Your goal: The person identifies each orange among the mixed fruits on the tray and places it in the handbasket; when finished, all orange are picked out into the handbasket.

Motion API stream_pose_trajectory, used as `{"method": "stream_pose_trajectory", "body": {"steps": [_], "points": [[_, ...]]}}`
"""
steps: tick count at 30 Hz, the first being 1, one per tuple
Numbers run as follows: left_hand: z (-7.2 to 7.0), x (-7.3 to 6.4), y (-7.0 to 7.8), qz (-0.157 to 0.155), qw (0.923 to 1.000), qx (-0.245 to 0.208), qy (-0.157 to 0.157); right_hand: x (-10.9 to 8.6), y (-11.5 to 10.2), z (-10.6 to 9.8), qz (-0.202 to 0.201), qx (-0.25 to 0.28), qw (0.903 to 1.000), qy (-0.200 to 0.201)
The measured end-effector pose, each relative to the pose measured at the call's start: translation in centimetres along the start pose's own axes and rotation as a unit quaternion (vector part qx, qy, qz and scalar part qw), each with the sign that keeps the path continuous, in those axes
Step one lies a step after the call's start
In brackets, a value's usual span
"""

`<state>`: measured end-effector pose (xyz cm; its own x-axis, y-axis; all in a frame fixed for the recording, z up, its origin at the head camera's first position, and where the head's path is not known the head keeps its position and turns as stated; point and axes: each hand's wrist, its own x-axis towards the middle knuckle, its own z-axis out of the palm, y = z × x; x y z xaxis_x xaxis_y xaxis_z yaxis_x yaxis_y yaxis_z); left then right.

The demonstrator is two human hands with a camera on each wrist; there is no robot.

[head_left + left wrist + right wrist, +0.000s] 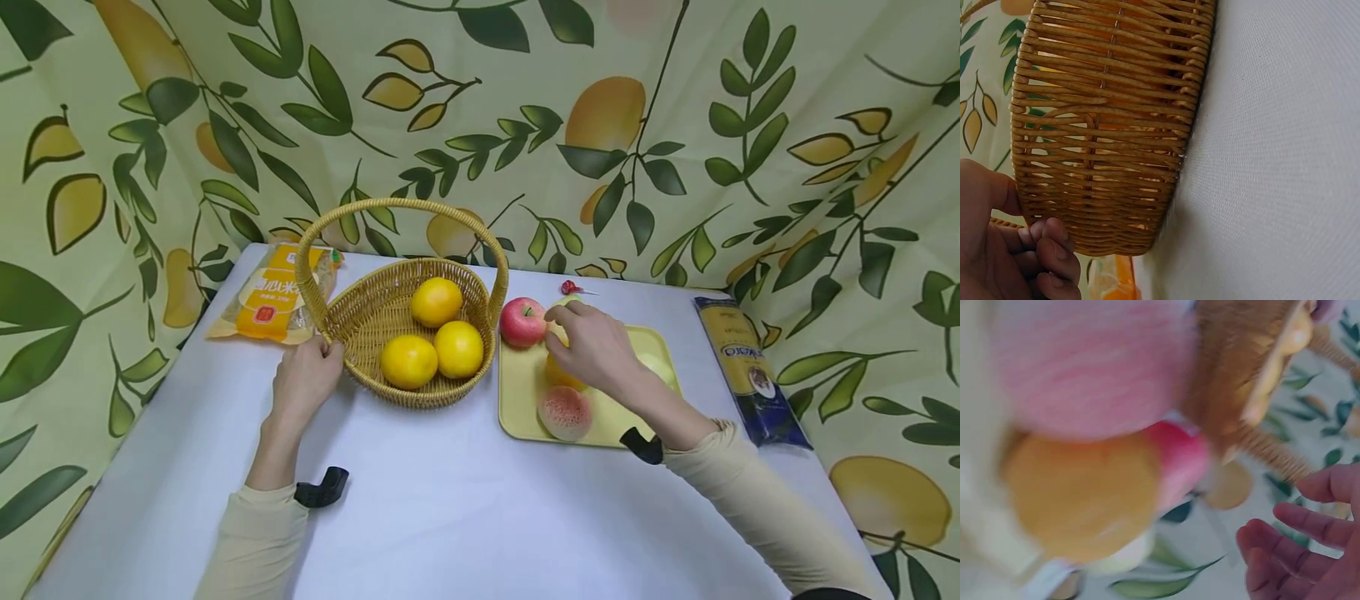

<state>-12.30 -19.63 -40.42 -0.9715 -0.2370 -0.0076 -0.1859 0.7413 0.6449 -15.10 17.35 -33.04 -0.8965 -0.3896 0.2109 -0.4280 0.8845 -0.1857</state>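
Note:
My left hand (303, 375) pinches the left side of a woven basket (363, 321), thumb and fingers at its rim in the left wrist view. Three yellow-orange oranges (437, 302) lie in the basket. Over a yellow tray (517, 421) is my right hand (596, 342), its fingers loosely bent with nothing between them in the right wrist view. Below it an orange (1085, 494) sits between a pink peach (566, 414) and a red apple (522, 322). Behind them a pale yellow-green fruit (1125, 557) is mostly hidden by the orange.
An orange-and-clear snack bag (270, 304) lies left of the basket. At the far right is a blue-and-gold package (750, 371). A small red wrapped item (570, 287) lies behind the tray. A patterned cloth (480, 125) hangs along the table's back.

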Motion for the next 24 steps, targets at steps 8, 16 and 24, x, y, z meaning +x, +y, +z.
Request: {"method": "stream_pose_trajectory", "body": {"steps": [8,16,24], "points": [[-0.1,0.0,0.0,-0.003,1.0,0.0,-0.004,-2.0,4.4,1.2,0.11,-0.011,0.984,-0.14],[0.0,0.0,-0.1,-0.007,1.0,0.0,-0.001,-2.4,5.4,2.4,0.131,0.002,0.9731,-0.19],[0.2,0.0,0.0,-0.003,0.9999,-0.003,0.01,-2.2,5.8,2.8,0.132,0.044,0.9704,-0.197]]}}
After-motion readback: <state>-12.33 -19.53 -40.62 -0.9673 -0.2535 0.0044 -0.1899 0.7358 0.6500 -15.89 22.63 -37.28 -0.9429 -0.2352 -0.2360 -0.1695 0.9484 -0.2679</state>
